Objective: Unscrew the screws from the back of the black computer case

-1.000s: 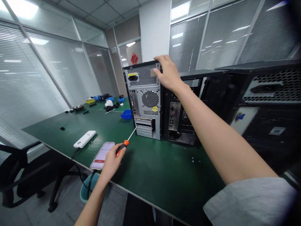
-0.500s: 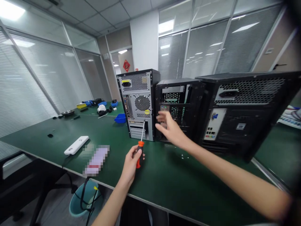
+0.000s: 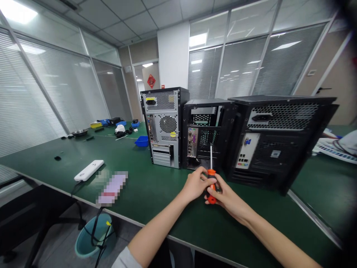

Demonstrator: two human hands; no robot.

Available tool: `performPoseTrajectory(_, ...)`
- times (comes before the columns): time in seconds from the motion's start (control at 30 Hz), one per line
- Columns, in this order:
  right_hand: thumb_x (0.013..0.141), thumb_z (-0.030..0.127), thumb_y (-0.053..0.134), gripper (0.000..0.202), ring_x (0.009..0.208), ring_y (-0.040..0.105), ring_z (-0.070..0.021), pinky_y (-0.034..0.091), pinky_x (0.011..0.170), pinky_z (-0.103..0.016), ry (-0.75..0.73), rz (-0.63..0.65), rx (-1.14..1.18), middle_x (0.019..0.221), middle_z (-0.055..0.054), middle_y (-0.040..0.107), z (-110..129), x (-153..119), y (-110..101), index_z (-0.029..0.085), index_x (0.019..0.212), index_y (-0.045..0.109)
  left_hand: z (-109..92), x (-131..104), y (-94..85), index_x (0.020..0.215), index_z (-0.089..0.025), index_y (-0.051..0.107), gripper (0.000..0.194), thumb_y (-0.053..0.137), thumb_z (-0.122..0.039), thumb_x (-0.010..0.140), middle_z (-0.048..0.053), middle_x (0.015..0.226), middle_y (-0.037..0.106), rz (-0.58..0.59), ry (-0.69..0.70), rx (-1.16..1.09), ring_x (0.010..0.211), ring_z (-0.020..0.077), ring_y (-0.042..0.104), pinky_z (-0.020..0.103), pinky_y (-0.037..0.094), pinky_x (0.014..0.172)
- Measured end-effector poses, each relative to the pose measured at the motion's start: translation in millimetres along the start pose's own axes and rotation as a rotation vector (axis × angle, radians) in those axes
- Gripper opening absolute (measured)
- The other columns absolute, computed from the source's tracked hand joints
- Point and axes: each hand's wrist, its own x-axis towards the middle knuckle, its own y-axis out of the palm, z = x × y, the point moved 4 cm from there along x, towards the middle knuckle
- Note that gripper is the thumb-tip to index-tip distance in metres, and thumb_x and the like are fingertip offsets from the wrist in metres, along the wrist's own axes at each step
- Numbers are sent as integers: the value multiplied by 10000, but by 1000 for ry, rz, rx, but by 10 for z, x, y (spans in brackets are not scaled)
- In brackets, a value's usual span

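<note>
- left hand (image 3: 196,182): fingers curled in tight, screwdriver (image 3: 212,172) pinched just below its orange collar
- right hand (image 3: 227,201): wrapped round the lower handle, thumb laid across it, so neither hand is really nearer
- screwdriver's held in front of the middle case (image 3: 205,128), long axis pointed at its back, tip contact can't be told
- handle's orange and black, shaft's bare metal
- silver-backed case (image 3: 164,114) is parked left of the middle case, another black case (image 3: 264,149) right of it
</note>
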Motion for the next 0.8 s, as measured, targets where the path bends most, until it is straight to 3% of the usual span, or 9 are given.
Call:
performPoseTrajectory(0.13,675,500,717,737,737,598,-153,577,652,-342,-112,-182,-204,1047,-51,554,19,-23,-350,281,1294,383,78,132,100,809,-193,649,267,408,-286,876,6,710,642,51,95,185,653,132,597,236,450,679)
performPoseTrajectory(0.27,697,467,690,604,793,596,-189,564,609,-320,-357,-338,-502,1052,-75,560,188,-49,-556,249,1220,481,209,126,204,945,-225,688,191,539,-249,828,61,902,662,41,262,610,858,201,600,280,434,786)
performPoseTrajectory(0.43,744,480,617,404,580,545,-133,502,472,-272,-400,-467,-631,889,-45,554,220,-87,-615,202,1020,521,368,86,332,997,-220,679,218,615,-252,791,87,890,661,94,361,880,846,230,594,319,416,763)
performPoseTrajectory(0.67,798,469,576,334,456,495,-95,430,426,-242,-404,-495,-627,768,8,551,201,-117,-599,211,996,499,447,118,351,765,-202,697,63,638,-182,759,71,751,672,112,359,877,785,220,588,334,380,780)
performPoseTrajectory(0.8,807,467,561,322,570,564,-145,476,537,-285,-500,-608,-715,789,-12,585,268,-200,-583,211,1000,527,387,161,199,708,-220,684,61,642,-200,748,31,763,689,31,268,531,791,187,600,301,391,810)
